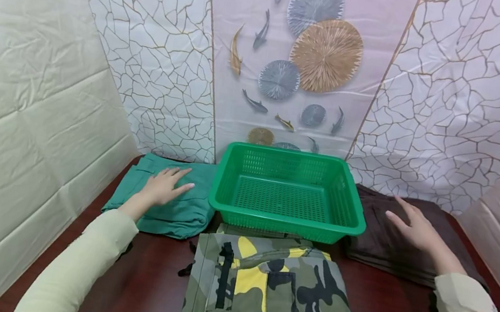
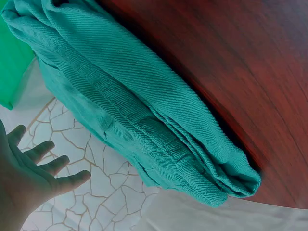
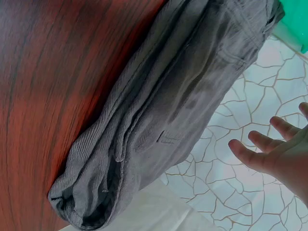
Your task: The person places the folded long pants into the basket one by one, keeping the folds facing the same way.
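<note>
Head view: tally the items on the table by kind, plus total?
Folded garments: 3, namely the green garment under the left hand, the brown garment under the right hand, and the camouflage garment in front.
Baskets: 1, the green basket, with nothing visible inside.
Total: 4

The left hand (image 1: 165,185) is lying flat on folded green trousers (image 1: 169,203), at nine o'clock from the green basket (image 1: 289,192). At three o'clock, the right hand (image 1: 412,229) is hovering open over dark brown trousers (image 1: 383,242); camouflage trousers (image 1: 267,295) are lying at six.
</note>
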Demonstrator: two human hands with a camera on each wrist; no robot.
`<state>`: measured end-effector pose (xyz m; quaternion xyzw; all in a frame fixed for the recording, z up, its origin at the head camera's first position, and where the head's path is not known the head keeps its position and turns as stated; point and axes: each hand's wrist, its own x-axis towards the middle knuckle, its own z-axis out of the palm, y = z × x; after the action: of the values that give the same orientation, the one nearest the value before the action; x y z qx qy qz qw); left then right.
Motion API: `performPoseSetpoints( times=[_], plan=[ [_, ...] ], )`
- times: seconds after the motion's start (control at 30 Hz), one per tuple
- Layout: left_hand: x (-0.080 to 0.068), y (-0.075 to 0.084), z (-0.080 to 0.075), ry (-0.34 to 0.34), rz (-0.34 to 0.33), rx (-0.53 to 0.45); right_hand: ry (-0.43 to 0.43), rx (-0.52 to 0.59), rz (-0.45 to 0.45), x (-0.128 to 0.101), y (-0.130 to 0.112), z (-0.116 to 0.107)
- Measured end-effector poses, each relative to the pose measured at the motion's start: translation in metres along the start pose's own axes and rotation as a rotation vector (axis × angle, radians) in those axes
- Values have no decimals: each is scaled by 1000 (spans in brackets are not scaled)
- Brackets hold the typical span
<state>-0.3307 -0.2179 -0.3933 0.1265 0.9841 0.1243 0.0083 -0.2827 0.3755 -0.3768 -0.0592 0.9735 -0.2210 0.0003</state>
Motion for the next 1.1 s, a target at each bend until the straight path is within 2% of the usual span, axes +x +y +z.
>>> performPoseSetpoints(
  times=[0.27,0.57,0.8,0.9,1.0,1.1],
  plan=[
    [-8,4,-3,31,36,-59,-5,40,-38,-7,-8,-1],
    [-27,12,-5,26,17,-125,-5,65,-9,-24,-19,3],
    [-43,19,-5,15,35,-238,-29,113,23,-38,-33,6],
    [-52,21,-4,12,40,-313,-24,148,23,-44,-34,9],
    [-60,20,-3,-9,57,-363,-86,261,20,-51,-35,11],
    [-68,16,-1,-39,61,-388,-158,356,52,-58,-38,11]
  ],
)
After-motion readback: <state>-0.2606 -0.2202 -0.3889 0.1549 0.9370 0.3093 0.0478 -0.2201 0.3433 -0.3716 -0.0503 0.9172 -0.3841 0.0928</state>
